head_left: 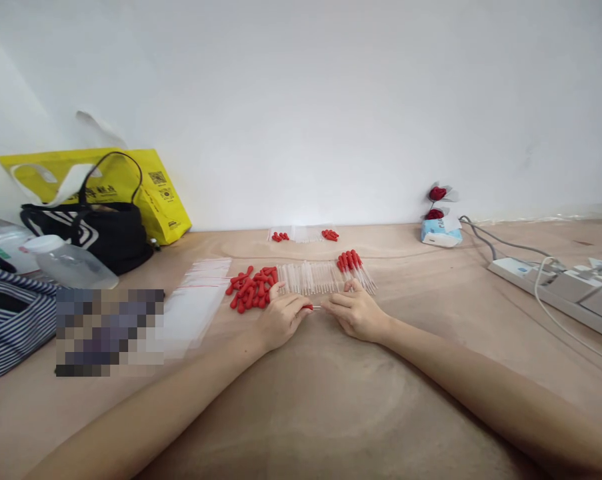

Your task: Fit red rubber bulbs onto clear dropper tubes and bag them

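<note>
My left hand (pixel 282 320) pinches a small red rubber bulb (pixel 309 307), only its end showing past the fingers. From that bulb a thin clear tube (pixel 317 308) runs across to my right hand (pixel 358 313), whose fingers are closed on its other end. Just beyond my hands lies a row of clear tubes (pixel 308 277). A heap of loose red bulbs (pixel 249 291) sits beside my left hand. Behind my right hand are several tubes with red bulbs on their ends (pixel 351 261).
Clear plastic bags (pixel 193 307) lie left of the bulbs; small bags with red bulbs (pixel 303 233) lie near the wall. Far left stand a yellow bag (pixel 168 200), black bag (pixel 115 237) and bottle (pixel 75 263). A power strip (pixel 555 290) and tissue pack (pixel 441 233) are right.
</note>
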A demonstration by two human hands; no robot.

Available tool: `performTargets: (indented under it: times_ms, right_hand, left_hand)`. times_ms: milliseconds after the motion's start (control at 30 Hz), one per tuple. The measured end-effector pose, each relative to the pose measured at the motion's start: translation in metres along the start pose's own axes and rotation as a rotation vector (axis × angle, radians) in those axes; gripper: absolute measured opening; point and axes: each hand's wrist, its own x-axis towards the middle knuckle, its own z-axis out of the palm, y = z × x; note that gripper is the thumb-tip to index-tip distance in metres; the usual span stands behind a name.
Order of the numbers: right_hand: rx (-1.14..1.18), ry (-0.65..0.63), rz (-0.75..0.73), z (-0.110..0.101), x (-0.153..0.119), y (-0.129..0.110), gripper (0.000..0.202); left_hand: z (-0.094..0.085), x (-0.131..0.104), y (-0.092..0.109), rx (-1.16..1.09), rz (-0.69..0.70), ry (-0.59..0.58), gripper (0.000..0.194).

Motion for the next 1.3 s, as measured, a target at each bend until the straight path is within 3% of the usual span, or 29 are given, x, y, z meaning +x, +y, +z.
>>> performTargets:
  times_ms: [167,467,867,1100,1300]
  right_hand:
    - [-0.06,0.04,-0.029,0.0,0.0,-0.002,0.024]
    - [-0.152,0.145,-0.161,-0.002,0.001,-0.005,0.02]
    - [-0.161,0.149,-0.153,-0.001,0.004,0.0,0.022]
    - [-0.212,0.073,-0.065,-0.002,-0.002,0.006,0.019]
    - [-0.172,0.139,-0.026,0.003,-0.002,0.007,0.017]
  left_hand:
    - [0.002,0.0,0.0,0.041,0.05,0.037,0.019]
    - [-0.001,0.005,0.003,0.183,0.258,0.219,0.01]
    - [0.002,0.009,-0.006,0.245,0.317,0.298,0.007]
    - [-0.005,0.008,-0.008,0.306,0.273,0.226,0.016]
    - [-0.003,0.007,-0.007,0.279,0.248,0.217,0.016]
